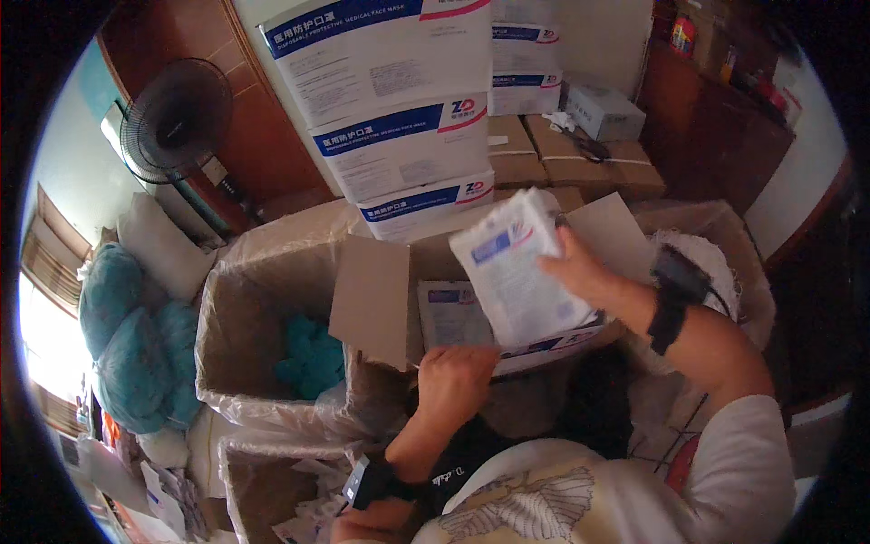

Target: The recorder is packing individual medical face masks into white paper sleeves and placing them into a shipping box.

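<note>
And we're in what looks like a small packing room or storeroom! Look at that stack of white printed cartons (399, 150) towering at the front, brown boxes (594, 161) bunched up behind. Big plastic-lined box (237, 290) on the left, wide open, bulging teal bags (136, 358) piled beyond it, and flat printed packets (521, 272) right in the middle. There's a household touch too: a black fan (177, 118) before a reddish-brown door (181, 41), daylight pouring through a window (50, 340)!
</note>
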Demonstrator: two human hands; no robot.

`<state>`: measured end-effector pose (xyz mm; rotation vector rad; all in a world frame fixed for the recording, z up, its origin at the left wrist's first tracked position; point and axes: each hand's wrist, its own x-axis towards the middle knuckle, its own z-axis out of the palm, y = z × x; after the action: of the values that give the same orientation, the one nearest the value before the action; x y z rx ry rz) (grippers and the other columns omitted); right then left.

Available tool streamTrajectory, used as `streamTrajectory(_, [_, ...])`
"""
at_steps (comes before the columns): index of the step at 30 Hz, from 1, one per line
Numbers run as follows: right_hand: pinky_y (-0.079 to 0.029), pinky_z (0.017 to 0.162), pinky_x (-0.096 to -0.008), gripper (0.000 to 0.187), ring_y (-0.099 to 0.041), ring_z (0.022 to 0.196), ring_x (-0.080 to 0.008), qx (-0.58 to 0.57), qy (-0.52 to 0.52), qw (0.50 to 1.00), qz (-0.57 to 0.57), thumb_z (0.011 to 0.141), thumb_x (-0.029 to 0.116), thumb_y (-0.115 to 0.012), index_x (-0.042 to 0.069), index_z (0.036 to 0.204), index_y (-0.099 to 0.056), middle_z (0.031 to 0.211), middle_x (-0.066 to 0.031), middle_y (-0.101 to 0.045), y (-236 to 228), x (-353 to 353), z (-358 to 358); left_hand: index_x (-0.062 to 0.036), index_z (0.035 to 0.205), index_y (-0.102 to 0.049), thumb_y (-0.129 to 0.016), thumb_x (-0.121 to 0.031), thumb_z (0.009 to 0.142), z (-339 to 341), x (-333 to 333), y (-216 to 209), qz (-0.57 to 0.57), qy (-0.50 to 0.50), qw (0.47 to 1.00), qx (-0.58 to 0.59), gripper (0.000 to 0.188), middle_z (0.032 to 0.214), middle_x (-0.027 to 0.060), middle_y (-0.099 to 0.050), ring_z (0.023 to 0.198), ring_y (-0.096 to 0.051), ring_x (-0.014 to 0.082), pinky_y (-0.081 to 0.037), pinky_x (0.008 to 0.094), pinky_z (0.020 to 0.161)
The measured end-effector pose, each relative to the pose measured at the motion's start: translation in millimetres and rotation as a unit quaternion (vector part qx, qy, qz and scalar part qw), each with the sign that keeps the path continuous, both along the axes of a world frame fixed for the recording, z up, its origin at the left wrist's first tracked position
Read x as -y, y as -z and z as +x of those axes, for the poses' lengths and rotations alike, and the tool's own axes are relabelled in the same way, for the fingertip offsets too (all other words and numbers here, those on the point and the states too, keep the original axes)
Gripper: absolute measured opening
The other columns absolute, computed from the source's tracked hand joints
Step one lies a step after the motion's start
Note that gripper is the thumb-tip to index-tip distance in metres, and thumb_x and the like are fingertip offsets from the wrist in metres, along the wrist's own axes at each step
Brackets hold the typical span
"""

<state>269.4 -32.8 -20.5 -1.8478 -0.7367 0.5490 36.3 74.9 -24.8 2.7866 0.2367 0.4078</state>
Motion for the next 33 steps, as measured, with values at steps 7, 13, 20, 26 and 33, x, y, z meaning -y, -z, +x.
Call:
streamTrajectory(7, [-0.042,0.085,-0.0298,0.041,-0.050,0.097,-0.0143,-0.138,-0.082,0.969,0.186,0.085,0.017,-0.055,0.000,0.118,-0.039,0.108,-0.0100,-0.052,-106,52,-4,-0.0031,0.127,-0.037,-0.061,-0.032,0.081,14,-1,-27,-0.518,-0.005,0.834,0.192,0.060,0.133,0.0162,-0.034,0.122,-0.036,0.0274,-0.030,0.0382,0.098])
streamTrajectory(13, [-0.039,0.089,-0.0298,0.049,-0.048,0.105,-0.0167,-0.059,-0.125,0.981,0.139,0.087,0.019,-0.054,0.001,0.125,-0.030,0.114,-0.0105,-0.048,-81,41,-49,-0.0045,0.132,-0.017,-0.058,-0.023,0.083,37,29,-54,-0.734,-0.009,0.644,0.215,0.067,0.123,0.0137,-0.039,0.113,-0.040,0.0228,-0.032,0.0382,0.096])
streamTrajectory(20, [-0.039,0.090,-0.0355,0.061,-0.049,0.108,-0.0276,0.016,-0.093,0.966,0.240,0.090,0.025,-0.047,0.003,0.136,-0.014,0.122,-0.0198,-0.044,-65,37,-91,-0.0077,0.128,-0.028,-0.056,-0.017,0.084,10,27,-41,-0.726,-0.049,0.593,0.344,0.053,0.118,0.0121,-0.046,0.108,-0.047,0.0242,-0.039,0.0393,0.091])
streamTrajectory(26, [-0.047,0.072,-0.0404,0.053,-0.059,0.084,-0.0376,0.152,-0.137,0.971,0.125,0.091,0.032,-0.043,0.004,0.132,-0.025,0.094,-0.0240,-0.059,-25,34,-96,-0.0047,0.125,-0.035,-0.056,-0.020,0.083,-16,37,-36,-0.771,-0.099,0.558,0.290,0.049,0.117,0.0132,-0.048,0.109,-0.047,0.0279,-0.038,0.0431,0.093])
streamTrajectory(33, [-0.045,0.074,-0.0370,0.055,-0.058,0.086,-0.0307,0.064,-0.150,0.978,0.131,0.079,0.027,-0.063,0.003,0.122,-0.036,0.094,-0.0177,-0.057,-52,47,-114,-0.0049,0.125,-0.038,-0.058,-0.023,0.076,-36,23,-38,-0.825,-0.012,0.496,0.272,0.055,0.121,0.0141,-0.048,0.112,-0.046,0.0314,-0.034,0.0455,0.096])
